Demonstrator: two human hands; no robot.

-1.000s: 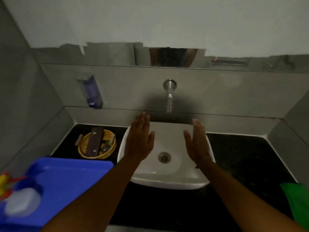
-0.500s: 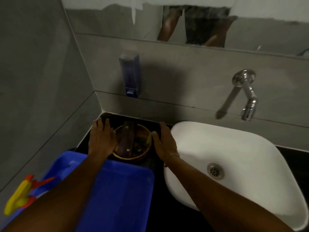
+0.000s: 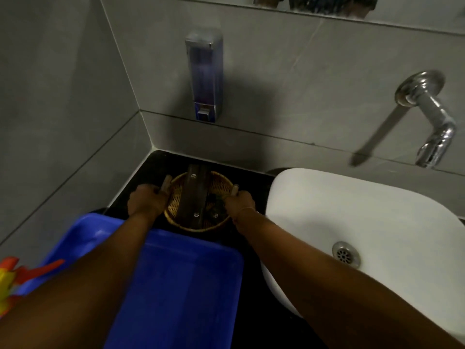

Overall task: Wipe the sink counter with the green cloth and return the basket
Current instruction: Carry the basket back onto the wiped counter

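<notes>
Both hands grip the basket [image 3: 198,201], one on each side. The left hand [image 3: 146,201] curls its fingers around the left handle, and the right hand [image 3: 240,201] closes on the right handle. The round woven basket sits on the black counter [image 3: 156,163] in the far left corner, between the blue tray [image 3: 181,285] and the wall, just left of the white sink [image 3: 352,210]. A dark flat wooden piece [image 3: 197,195] lies across it, with small dark items beside it.
</notes>
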